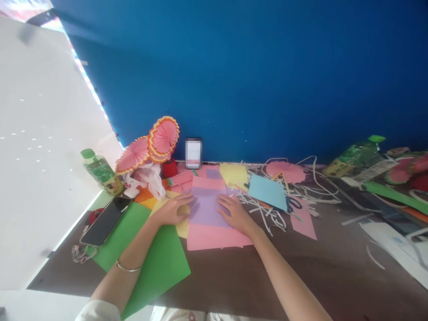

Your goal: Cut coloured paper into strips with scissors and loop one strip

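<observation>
1. A purple paper sheet [207, 206] lies flat on a larger pink sheet [214, 234], near the middle of the desk [234, 276], closer to its far edge than its near edge.
2. The left hand [172, 210] is spread open, palm down, with its fingertips on the left edge of the purple sheet and its palm over a yellow sheet [182, 225]. It grips nothing.
3. The right hand [236, 213] is also open and flat, pressing on the right side of the purple sheet. It holds nothing.
4. A thin bracelet [129, 268] circles the left wrist.
5. A large green sheet [147, 254] lies under the left forearm, reaching toward the near left corner of the desk.
6. A black phone [105, 220] lies face up on the green sheet, near the left edge.
7. A green-capped bottle [100, 171] stands at the far left corner.
8. Beside it, two pleated pink paper fans [150, 147] stand upright near the far edge, against a blue wall [267, 80].
9. A light blue sheet [267, 191] lies just right of the right hand, touching a tangle of white paper strips [301, 187].
10. Black-handled scissors [292, 205] rest by the blue sheet's right corner.
11. Another flat pink fan [286, 170] lies beyond the strips.
12. A second bottle [357, 157] lies tilted toward the far right corner.
</observation>
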Demonstrator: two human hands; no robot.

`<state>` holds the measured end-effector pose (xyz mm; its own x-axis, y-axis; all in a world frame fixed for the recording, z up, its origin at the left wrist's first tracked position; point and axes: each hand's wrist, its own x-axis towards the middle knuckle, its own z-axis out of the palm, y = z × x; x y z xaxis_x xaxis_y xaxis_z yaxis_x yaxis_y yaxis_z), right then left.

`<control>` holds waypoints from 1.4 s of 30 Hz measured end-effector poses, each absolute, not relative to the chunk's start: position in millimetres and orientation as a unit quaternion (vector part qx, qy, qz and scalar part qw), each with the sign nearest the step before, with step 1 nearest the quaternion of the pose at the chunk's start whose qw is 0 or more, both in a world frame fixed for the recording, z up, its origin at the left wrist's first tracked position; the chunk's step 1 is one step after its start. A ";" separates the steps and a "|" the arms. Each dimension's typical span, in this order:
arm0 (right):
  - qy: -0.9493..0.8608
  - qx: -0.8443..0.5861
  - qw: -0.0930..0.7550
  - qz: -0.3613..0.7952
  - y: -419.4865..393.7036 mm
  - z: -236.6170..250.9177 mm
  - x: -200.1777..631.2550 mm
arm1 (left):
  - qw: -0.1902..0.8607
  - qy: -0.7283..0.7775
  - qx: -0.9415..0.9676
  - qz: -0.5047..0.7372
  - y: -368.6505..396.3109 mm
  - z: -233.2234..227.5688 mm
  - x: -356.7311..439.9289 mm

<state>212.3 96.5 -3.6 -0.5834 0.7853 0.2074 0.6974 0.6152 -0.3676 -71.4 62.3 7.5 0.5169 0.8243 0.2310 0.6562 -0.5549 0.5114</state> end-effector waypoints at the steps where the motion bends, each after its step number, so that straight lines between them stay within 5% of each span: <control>1: -0.880 -0.422 0.178 0.123 95.9 -3.9 211.9 | 0.185 0.439 0.851 0.223 63.2 7.1 -74.3; 42: -0.879 -0.429 0.181 0.102 92.4 -10.8 209.8 | 0.180 0.445 0.847 0.228 62.7 5.4 -71.6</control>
